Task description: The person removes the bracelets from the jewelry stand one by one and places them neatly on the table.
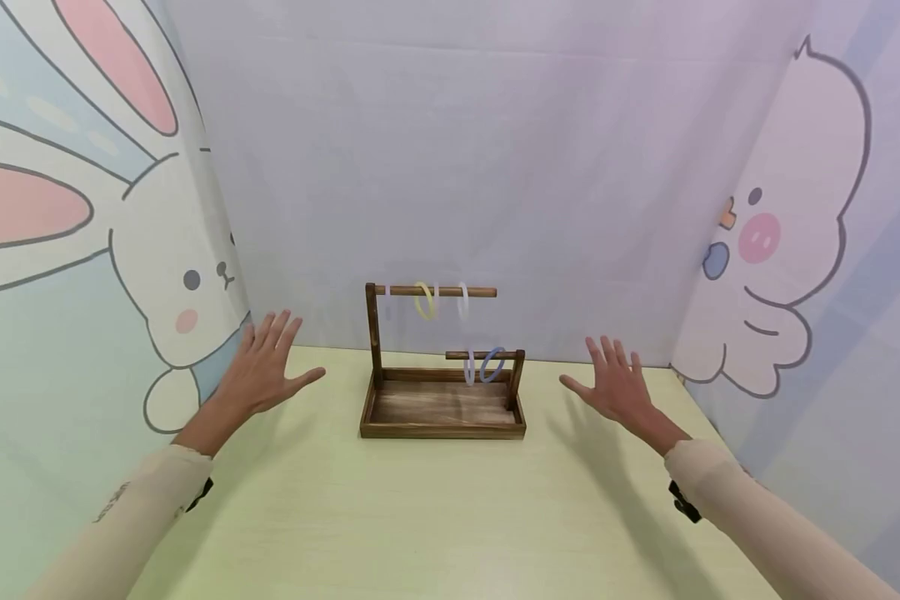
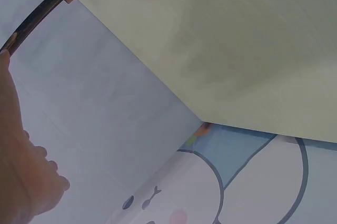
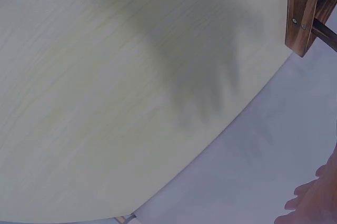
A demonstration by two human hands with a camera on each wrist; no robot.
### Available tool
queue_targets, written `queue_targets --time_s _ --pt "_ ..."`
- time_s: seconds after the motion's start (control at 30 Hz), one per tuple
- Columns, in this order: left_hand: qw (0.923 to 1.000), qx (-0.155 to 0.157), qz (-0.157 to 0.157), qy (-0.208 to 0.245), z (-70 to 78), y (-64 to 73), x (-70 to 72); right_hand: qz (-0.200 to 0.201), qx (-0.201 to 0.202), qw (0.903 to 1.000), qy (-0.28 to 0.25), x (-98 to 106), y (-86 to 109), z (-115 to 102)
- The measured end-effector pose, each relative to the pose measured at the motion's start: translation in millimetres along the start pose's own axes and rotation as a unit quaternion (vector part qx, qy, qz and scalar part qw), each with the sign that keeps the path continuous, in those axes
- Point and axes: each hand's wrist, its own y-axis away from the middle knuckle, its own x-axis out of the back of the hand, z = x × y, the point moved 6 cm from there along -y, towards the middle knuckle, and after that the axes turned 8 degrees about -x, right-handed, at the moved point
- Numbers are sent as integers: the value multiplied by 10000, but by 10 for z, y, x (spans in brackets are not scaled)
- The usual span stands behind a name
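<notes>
Left hand and right hand, fingers splayed apart, flank a grained wooden stand at nine and three o'clock. Thin rings hang from its rounded bars.

The left arm and right arm reach forward, the left hand left of the wooden stand, the right hand right of it, fingers straight and spread, thumbs toward it.
</notes>
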Motion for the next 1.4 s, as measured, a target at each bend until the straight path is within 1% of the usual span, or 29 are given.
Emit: queue_targets --time_s 0.13,0.27,0.4,0.53,0.77,0.97,1.1,1.27,1.4 --pt "9998 108 -67 154 2 -26 -21 24 48 10000 -5 0 -8 -34" --pt "9992 127 -123 351 0 -53 -41 56 95 9999 -41 21 -15 -81" --pt "9988 121 -125 456 -12 -89 -58 68 122 9999 -85 63 -22 -140" --pt "9979 137 -53 626 -15 -135 -80 162 188 9996 -130 122 -46 -192" --pt "9954 94 -6 949 69 -201 -88 382 408 9980 -281 208 -91 -330" --pt "9926 -100 60 1206 185 -279 -68 648 620 9947 -499 252 -95 -458" --pt "9910 -102 53 1335 228 -325 -52 664 653 9942 -529 240 -102 -517" --pt "9895 -26 -5 1443 237 -381 -51 631 659 9942 -575 243 -115 -592" --pt "9887 -105 -7 1496 235 -419 -62 683 651 9931 -690 272 -131 -664"
